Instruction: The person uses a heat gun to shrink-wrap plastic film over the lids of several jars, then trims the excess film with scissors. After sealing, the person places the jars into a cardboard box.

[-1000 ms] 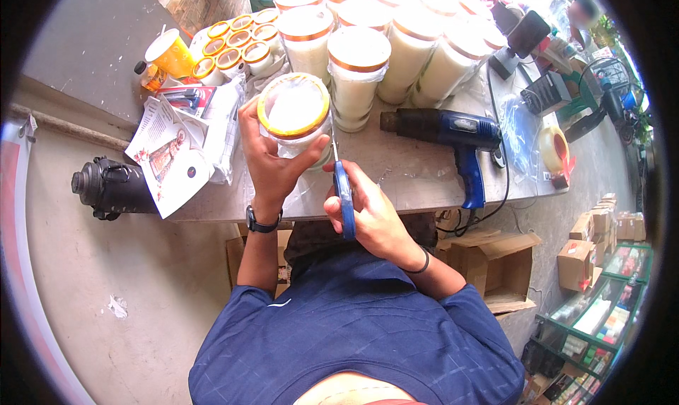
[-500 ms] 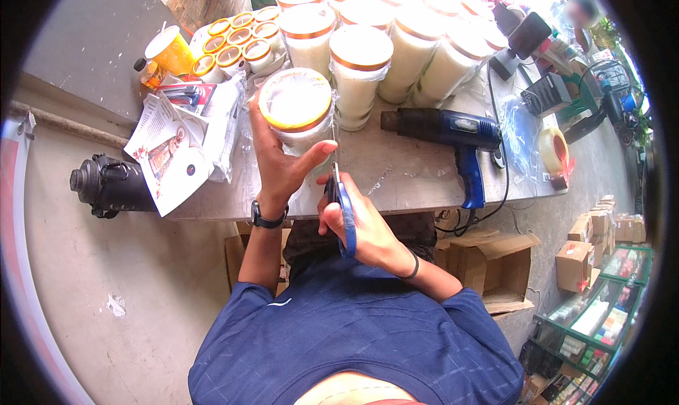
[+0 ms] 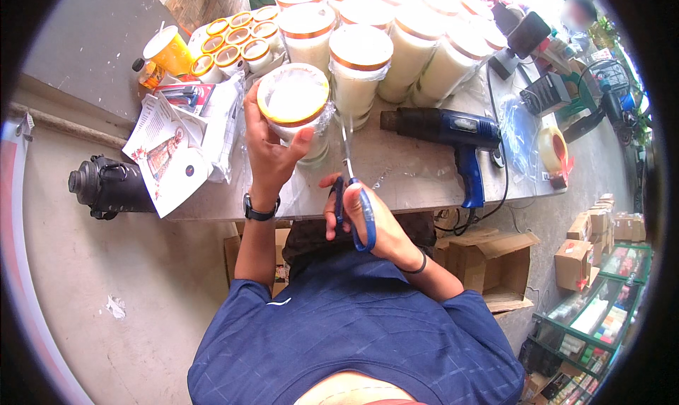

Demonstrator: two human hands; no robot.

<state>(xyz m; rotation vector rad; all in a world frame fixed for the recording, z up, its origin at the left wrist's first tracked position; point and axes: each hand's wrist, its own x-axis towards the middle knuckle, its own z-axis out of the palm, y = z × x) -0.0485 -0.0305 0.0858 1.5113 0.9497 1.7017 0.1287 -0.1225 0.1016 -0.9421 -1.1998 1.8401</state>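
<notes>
Scissors (image 3: 350, 172) have spread in the half-curled right hand (image 3: 380, 225).

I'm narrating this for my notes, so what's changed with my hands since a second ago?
The scissors in the right hand have shifted slightly right, their handles now spread apart. The left hand has moved the gold-rimmed jar slightly upward in the picture. Nothing was let go; both hands keep their hold. The heat gun and tall jars stayed put.
</notes>
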